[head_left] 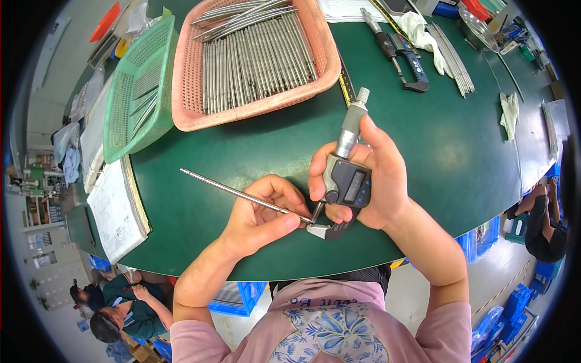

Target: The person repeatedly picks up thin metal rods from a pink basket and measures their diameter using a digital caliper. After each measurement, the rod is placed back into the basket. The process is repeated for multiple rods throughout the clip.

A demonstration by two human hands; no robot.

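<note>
My left hand [264,216] pinches a thin steel rod [233,192] near its right end. The rod slants up and leftward over the green table. In my right hand [382,175] is a digital micrometer [347,181], its grey thimble pointing up and away from me. The rod's near end lies at the micrometer's jaw, between spindle and anvil; whether both faces touch it I cannot tell. Beyond my hands stands a pink basket [254,112] with many similar steel rods [257,60] in it. Left of that is a green basket [115,115] holding more rods.
A second digital micrometer [399,51] lies at the back right beside white gloves [420,39] and a bundle of rods [454,63]. Papers [118,212] rest at the table's left edge. Another glove [509,116] is far right. Other people sit at lower left and right.
</note>
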